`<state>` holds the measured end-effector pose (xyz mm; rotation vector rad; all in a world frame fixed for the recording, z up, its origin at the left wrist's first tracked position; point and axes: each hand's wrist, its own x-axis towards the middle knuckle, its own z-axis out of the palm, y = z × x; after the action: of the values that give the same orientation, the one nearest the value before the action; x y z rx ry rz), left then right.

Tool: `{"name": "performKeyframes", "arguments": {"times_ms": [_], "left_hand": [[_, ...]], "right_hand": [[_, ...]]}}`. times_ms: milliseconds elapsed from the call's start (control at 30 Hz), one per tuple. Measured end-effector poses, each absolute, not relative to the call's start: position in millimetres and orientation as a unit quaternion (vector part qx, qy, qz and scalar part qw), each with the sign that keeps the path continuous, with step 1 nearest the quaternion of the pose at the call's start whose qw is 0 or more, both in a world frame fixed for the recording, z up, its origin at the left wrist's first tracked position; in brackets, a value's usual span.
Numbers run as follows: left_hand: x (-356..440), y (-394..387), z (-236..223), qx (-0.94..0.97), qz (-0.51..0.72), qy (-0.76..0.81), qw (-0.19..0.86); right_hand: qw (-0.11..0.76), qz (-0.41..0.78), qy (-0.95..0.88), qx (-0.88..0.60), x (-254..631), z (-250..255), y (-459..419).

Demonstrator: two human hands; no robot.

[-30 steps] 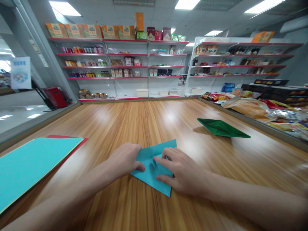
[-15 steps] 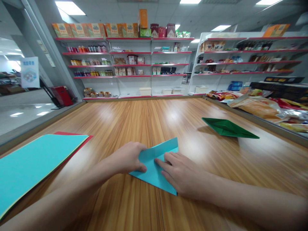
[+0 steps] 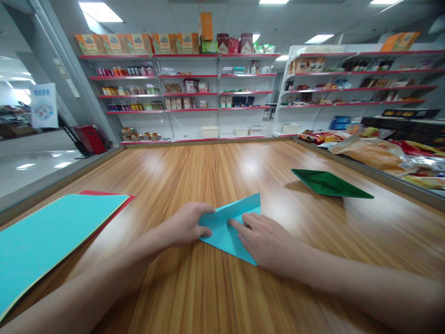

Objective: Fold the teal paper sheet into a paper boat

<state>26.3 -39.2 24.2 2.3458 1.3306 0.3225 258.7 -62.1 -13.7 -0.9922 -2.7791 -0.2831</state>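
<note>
A folded sheet of light-blue paper (image 3: 222,232) lies on the wooden table in front of me, its far flap standing partly up. My left hand (image 3: 189,224) grips the paper's left end, thumb on the near side and fingers behind the raised flap. From the right, my right hand (image 3: 266,236) rests on the sheet. Its index fingertip presses near the crease at the foot of the flap, while the other fingers are bent on the paper's right part. Farther right sits a folded green paper boat (image 3: 328,182), touched by neither hand.
On the left lies a stack of coloured paper (image 3: 59,227), light blue on top with red showing beneath. Packaged snacks (image 3: 375,155) line the right side beyond the table's raised edge. Stocked shelves (image 3: 189,76) stand behind the wooden table (image 3: 174,167).
The blue paper has shifted slightly away from me and to the right, both hands moving with it. My right index finger stays at the crease. The green boat is where it was.
</note>
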Motion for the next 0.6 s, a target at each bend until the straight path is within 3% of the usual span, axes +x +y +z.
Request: {"name": "performKeyframes", "arguments": {"times_ms": [133, 367, 600], "left_hand": [[21.6, -37.7, 22.4, 0.836, 0.125, 0.459, 0.272], [10.7, -34.3, 30.1, 0.713, 0.137, 0.319, 0.609], [17.1, -37.3, 28.4, 0.685, 0.135, 0.335, 0.633]], "right_hand": [[0.086, -0.104, -0.939, -0.316, 260.0, -13.6, -61.3], [0.117, -0.067, -0.939, -0.318, 260.2, -11.7, -60.5], [0.126, -0.051, -0.941, -0.310, 263.2, -13.6, -59.5]]}}
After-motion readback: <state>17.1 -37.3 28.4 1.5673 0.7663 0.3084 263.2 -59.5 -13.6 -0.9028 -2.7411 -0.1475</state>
